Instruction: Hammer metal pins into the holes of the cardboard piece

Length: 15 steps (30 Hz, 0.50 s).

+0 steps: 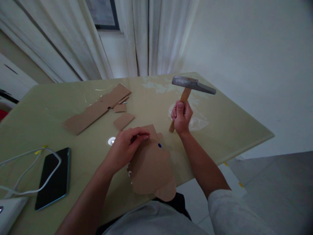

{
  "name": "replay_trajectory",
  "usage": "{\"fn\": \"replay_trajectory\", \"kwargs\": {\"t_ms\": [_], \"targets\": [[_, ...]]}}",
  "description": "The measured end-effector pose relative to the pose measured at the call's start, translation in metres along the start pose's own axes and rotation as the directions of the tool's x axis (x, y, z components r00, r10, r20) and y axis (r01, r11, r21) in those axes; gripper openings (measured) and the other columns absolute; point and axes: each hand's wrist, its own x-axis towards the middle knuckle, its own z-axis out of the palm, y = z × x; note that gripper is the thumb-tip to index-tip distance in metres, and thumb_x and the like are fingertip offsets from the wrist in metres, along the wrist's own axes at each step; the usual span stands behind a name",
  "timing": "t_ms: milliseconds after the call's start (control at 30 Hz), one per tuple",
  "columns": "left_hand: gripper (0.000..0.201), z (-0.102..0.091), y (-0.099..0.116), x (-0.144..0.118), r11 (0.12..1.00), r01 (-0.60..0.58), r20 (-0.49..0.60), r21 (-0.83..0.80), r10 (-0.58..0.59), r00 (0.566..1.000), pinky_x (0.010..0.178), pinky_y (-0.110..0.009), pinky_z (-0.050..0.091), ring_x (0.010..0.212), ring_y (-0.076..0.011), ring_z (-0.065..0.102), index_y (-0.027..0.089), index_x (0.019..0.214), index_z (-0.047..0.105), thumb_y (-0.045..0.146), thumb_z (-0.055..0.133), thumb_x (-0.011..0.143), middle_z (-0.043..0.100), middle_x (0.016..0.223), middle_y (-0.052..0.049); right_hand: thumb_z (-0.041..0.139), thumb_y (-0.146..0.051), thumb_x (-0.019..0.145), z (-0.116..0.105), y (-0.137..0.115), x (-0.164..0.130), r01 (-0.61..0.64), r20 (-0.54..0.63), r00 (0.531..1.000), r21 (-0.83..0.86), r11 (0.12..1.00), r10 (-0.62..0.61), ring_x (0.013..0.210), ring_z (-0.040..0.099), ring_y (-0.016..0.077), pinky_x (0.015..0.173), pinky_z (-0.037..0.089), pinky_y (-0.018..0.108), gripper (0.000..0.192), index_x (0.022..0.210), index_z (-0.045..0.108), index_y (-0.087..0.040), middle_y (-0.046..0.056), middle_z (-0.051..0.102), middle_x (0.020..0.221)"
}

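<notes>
Two hands at work: my right grip (181, 117) holds a hammer (193, 84) raised above the counter (220, 120), my left grip (128, 143) pinches something small, likely a nail, onto the cardboard piece (151, 166), where a stray blow could strike fingertips (146, 134).

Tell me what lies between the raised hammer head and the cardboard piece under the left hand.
Nothing visible does. The hammer in the right hand is raised over bare table; the left hand pinches at the cardboard piece.
</notes>
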Motion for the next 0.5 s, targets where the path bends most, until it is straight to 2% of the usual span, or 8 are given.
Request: {"fn": "replay_trajectory", "kwargs": {"t_ms": [200,500], "targets": [[0.022,0.0010,-0.0026,-0.0010,1.000,0.018,0.005,-0.007,-0.018,1.000,0.082,-0.034,0.058,0.089,-0.0240,0.079,0.027,0.105,0.087,0.041,0.070,0.103,0.089,0.103,-0.004,0.068,-0.073,0.104,-0.0008,0.0000,-0.0008,-0.017,0.014,1.000,0.032,0.999,0.016,0.044,0.027,0.0080,0.039,0.025,0.022,0.050,0.088,0.052,-0.028,-0.011,0.036,0.062],[0.022,-0.0005,0.0028,-0.0009,1.000,0.008,0.012,-0.002,-0.008,1.000,0.081,-0.035,0.058,0.088,-0.0242,0.079,0.027,0.101,0.085,0.040,0.067,0.102,0.088,0.099,-0.004,0.066,-0.077,0.102,-0.0010,-0.0001,-0.0004,-0.024,0.004,1.000,-0.011,1.000,0.024,0.044,0.027,0.0083,0.039,0.024,0.022,0.054,0.087,0.050,-0.028,-0.011,0.036,0.061]]}}
